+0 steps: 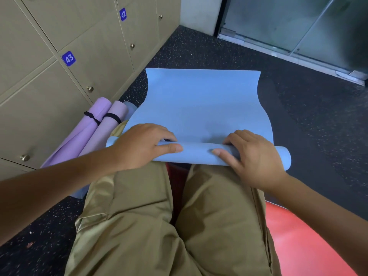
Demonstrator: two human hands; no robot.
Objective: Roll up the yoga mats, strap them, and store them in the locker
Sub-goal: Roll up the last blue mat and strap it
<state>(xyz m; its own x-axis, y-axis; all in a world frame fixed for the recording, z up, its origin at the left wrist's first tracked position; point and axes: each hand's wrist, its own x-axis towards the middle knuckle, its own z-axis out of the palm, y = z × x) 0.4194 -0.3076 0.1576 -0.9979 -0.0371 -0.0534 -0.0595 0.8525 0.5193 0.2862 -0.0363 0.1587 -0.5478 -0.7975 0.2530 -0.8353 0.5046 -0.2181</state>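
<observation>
A light blue yoga mat point(201, 100) lies stretched away from my knees across the dark floor, its near end wound into a thin roll point(199, 154) over my thighs. My left hand point(143, 146) grips the roll's left part, fingers curled over the top and thumb along the front. My right hand point(253, 156) grips the right part the same way. Two purple rolled mats point(95, 132), each bound with a black strap point(112, 116), lean against the lockers point(39, 80) on the left. The locker doors in view are closed.
Beige lockers numbered 42 point(123, 14) and 43 point(68, 58) fill the left side. A glass door with a metal sill point(298, 42) stands at the back right. I sit on something red point(298, 236), with speckled black flooring point(308, 120) around it.
</observation>
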